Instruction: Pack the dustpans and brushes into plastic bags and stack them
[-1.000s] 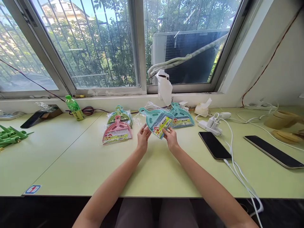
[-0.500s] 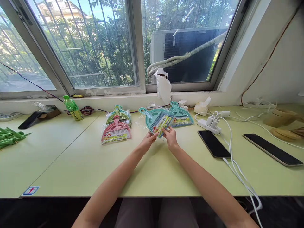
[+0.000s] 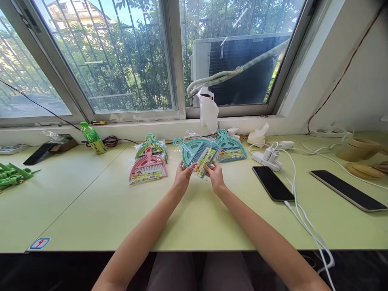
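Observation:
A teal dustpan-and-brush set (image 3: 197,152) in clear wrap is held tilted above the table, its handle pointing up and left. My left hand (image 3: 183,176) grips its lower left edge, and my right hand (image 3: 214,174) grips its lower right edge by the yellow label. Behind it on the right lies another wrapped teal set (image 3: 230,146). To the left, a wrapped pink set (image 3: 148,166) lies in front of a wrapped green set (image 3: 151,147).
A green bottle (image 3: 93,138) leans at the back left, with green objects (image 3: 15,174) at the far left. On the right are a power strip (image 3: 267,160), a black phone (image 3: 273,184), white cables and a dark tablet-like device (image 3: 347,190).
The held teal set has shifted slightly left and turned a little. My left hand has moved left along its edge, and my right hand has moved slightly left with it.

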{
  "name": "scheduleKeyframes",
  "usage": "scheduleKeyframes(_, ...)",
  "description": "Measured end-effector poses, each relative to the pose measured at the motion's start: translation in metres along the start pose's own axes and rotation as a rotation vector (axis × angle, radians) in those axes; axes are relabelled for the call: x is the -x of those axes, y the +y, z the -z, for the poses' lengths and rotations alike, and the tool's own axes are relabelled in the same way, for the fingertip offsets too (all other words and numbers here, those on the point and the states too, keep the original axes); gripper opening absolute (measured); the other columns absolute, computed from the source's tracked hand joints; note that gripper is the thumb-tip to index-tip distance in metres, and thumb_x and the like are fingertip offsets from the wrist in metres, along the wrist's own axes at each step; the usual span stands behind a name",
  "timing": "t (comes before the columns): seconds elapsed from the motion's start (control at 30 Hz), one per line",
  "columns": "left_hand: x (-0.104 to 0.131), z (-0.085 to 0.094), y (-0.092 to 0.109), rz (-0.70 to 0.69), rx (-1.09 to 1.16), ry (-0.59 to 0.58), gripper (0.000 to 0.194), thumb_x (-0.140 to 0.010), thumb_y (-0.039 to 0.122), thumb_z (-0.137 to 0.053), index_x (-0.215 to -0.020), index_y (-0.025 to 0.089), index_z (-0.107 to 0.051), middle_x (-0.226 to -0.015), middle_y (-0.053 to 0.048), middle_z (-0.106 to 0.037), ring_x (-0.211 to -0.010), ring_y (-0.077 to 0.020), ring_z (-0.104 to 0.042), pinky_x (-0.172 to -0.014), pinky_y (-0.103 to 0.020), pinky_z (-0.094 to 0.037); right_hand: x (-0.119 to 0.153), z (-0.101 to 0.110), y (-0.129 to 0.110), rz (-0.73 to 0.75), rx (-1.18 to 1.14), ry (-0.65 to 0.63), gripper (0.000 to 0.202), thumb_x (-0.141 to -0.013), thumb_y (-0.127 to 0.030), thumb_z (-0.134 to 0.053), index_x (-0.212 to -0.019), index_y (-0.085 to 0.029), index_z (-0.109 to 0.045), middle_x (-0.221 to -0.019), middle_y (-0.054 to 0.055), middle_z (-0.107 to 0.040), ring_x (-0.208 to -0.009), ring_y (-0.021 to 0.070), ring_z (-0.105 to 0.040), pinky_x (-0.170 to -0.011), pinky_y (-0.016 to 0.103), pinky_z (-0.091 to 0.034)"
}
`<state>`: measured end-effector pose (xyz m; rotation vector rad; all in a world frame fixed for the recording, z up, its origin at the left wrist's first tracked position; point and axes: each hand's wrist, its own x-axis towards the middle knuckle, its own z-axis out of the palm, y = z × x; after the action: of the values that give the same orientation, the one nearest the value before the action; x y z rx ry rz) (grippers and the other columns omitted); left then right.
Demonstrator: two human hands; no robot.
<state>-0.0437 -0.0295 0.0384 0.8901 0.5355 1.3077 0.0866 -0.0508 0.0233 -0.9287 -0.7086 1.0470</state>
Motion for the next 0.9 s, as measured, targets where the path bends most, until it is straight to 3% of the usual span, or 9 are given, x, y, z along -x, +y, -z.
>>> scheduleKeyframes(0.23, 0.015, -0.007, -0.013, 0.19, -0.111, -0.219, 0.048, -0.068, 0.037, -0.08, -0.109, 0.022, -0.059, -0.127, -0.007, -0.061, -0.12, -0.0238, -0.054, -0.105, -0.042, -0.039, -0.001, 0.002, -0.005, 0.055, 0.009, 0.028, 0.051, -0.058, -0.035, -0.079, -0.098, -0.019, -0.052, -0.085, 0.006, -0.071, -0.086, 0.023, -0.069, -0.075, 0.038, -0.059)
scheduleKeyframes(0.4, 0.014, -0.007, -0.011, 0.239, -0.147, -0.204, 0.047, -0.067, 0.044, -0.079, -0.106, 0.023, -0.062, -0.128, -0.007, -0.06, -0.124, -0.0262, -0.05, -0.106, -0.046, -0.038, 0.002, 0.0, -0.008, 0.038, -0.066, 0.031, 0.048, -0.06, -0.033, -0.078, -0.098, -0.019, -0.052, -0.087, 0.006, -0.072, -0.087, 0.0232, -0.069, -0.078, 0.039, -0.059)
scheduleKeyframes(0.7, 0.006, -0.005, 0.007, -0.041, -0.143, -0.01, 0.042, -0.075, 0.04, -0.069, -0.112, 0.024, -0.056, -0.126, -0.005, -0.06, -0.116, -0.0213, -0.056, -0.099, -0.038, -0.045, 0.002, -0.003, -0.002, -0.001, -0.102, 0.011, 0.05, -0.058, -0.033, -0.08, -0.097, -0.022, -0.051, -0.085, 0.004, -0.071, -0.084, 0.0231, -0.069, -0.075, 0.039, -0.06)
scheduleKeyframes(0.8, 0.007, -0.005, 0.007, -0.074, -0.235, -0.032, 0.041, -0.078, 0.045, -0.066, -0.113, 0.025, -0.055, -0.127, -0.004, -0.059, -0.116, -0.022, -0.056, -0.096, -0.037, -0.048, 0.002, -0.004, 0.002, 0.008, -0.116, 0.009, 0.052, -0.058, -0.034, -0.078, -0.099, -0.023, -0.049, -0.085, 0.004, -0.07, -0.084, 0.0225, -0.069, -0.075, 0.039, -0.059)
scheduleKeyframes(0.9, 0.01, -0.007, -0.002, -0.01, -0.297, -0.083, 0.046, -0.079, 0.054, -0.062, -0.115, 0.026, -0.053, -0.128, -0.006, -0.057, -0.116, -0.0237, -0.056, -0.095, -0.039, -0.048, 0.001, -0.003, 0.0, 0.016, -0.136, 0.018, 0.056, -0.057, -0.033, -0.078, -0.104, -0.023, -0.048, -0.084, 0.003, -0.07, -0.085, 0.0226, -0.069, -0.075, 0.038, -0.059)
